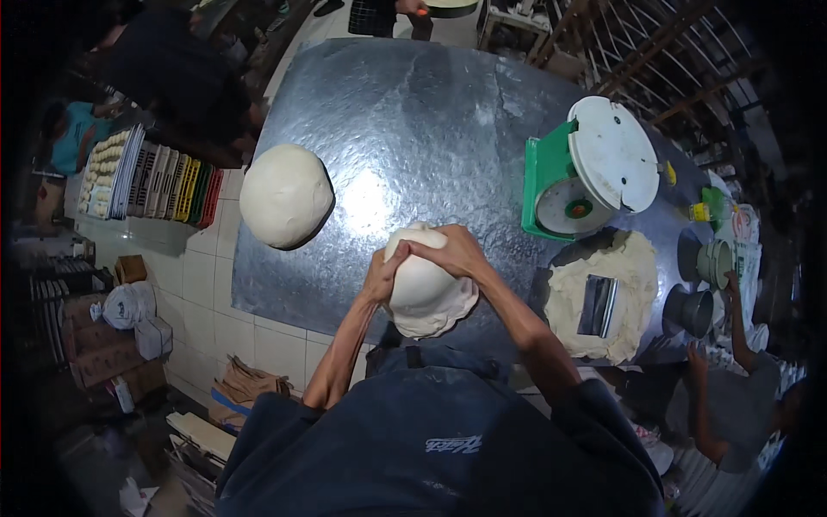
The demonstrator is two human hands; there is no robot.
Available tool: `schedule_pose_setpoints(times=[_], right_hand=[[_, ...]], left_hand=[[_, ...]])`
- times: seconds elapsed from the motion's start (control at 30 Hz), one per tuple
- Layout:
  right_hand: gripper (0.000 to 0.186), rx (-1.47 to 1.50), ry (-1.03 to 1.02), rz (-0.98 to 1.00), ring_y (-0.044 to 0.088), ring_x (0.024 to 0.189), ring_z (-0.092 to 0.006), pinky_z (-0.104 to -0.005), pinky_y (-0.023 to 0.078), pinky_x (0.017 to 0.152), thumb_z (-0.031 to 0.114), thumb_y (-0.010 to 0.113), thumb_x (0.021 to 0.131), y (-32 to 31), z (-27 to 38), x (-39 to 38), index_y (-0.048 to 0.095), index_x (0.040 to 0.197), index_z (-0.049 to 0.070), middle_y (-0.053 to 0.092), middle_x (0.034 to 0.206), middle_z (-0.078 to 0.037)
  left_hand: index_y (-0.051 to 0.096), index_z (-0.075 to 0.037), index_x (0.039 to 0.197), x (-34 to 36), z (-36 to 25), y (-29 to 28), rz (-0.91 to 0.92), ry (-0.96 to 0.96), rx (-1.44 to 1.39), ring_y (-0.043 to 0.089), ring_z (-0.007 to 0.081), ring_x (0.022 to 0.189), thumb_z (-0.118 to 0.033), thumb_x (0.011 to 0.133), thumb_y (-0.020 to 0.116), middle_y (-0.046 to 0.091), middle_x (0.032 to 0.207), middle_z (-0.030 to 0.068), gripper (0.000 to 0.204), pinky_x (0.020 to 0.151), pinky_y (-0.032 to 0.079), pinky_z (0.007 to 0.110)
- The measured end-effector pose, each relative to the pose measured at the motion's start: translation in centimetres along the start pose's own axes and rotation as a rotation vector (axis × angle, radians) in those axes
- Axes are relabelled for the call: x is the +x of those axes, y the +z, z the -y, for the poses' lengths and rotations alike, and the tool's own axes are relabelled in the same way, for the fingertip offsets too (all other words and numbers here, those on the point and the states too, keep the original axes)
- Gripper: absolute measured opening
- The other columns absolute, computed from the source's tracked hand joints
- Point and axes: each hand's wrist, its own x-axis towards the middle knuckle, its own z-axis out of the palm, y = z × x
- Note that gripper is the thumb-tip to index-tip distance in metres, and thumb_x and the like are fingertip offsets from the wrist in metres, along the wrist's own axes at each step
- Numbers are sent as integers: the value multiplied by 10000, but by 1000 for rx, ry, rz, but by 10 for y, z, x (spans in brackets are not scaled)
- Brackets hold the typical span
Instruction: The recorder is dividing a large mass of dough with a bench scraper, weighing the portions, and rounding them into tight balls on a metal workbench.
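Both of my hands grip a pale lump of dough (431, 306) at the near edge of the metal table (379, 112), thumbs pressed into its upper part. My left hand (382, 271) curls round its left side. My right hand (455, 254) wraps over its top right, and a ragged fold of dough shows below. A smooth round dough ball (284, 194) rests to the left, apart from my hands. To the right lies a flattened, rough dough mass (637, 293) with a shiny metal scraper (596, 306) on it.
A green scale with white pan (612, 151) stands at back right. Metal bowls (687, 314) sit at the right edge, where a co-worker (724, 405) reaches in. Stacked trays and crates (138, 172) stand left; other people (172, 77) are beyond them. Paper sacks (245, 383) lie below.
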Motion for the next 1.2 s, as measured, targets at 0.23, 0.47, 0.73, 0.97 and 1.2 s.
schedule_pose_setpoints(times=[0.23, 0.47, 0.73, 0.97, 1.2], right_hand=[[504, -137, -689, -463, 633, 676, -275, -380, 494, 645, 523, 783, 651, -91, 42, -101, 690, 830, 62, 638, 733, -101], [620, -146, -125, -146, 594, 1005, -392, -479, 439, 895, 586, 644, 777, 8, -80, -192, 677, 1046, 28, 660, 995, -185], [483, 61, 175, 131, 516, 717, -130, -293, 432, 659, 503, 562, 905, -134, -100, -91, 646, 973, 33, 564, 743, -32], [311, 533, 123, -387, 607, 889, -203, -293, 481, 686, 289, 670, 875, -85, -95, -98, 613, 991, 7, 586, 1045, -168], [865, 201, 419, -694, 474, 1155, -417, -444, 406, 959, 535, 728, 742, 55, -47, -20, 379, 1343, 20, 433, 1247, -307]], left_hand=[[624, 27, 995, -74, -104, 21, 222, 484, 44, 612, 124, 804, -574, 781, 688, 662, 871, 66, 642, 683, 502, 274], [659, 34, 990, -143, 25, 99, 132, 53, 683, 645, 402, 836, -586, 842, 550, 655, 870, 254, 647, 786, 487, 427], [331, -28, 1414, -95, 90, 37, 271, -592, -641, 525, 301, 1194, -698, 893, 343, 511, 1320, 184, 849, 1012, 404, 425], [537, -37, 1107, -136, 157, -86, -614, -447, 118, 500, 120, 760, -488, 960, 472, 553, 992, 78, 479, 753, 457, 247], [472, -17, 1310, 12, 45, -62, -468, 271, 509, 444, 305, 1212, -368, 917, 592, 483, 1290, 202, 540, 1015, 350, 387]])
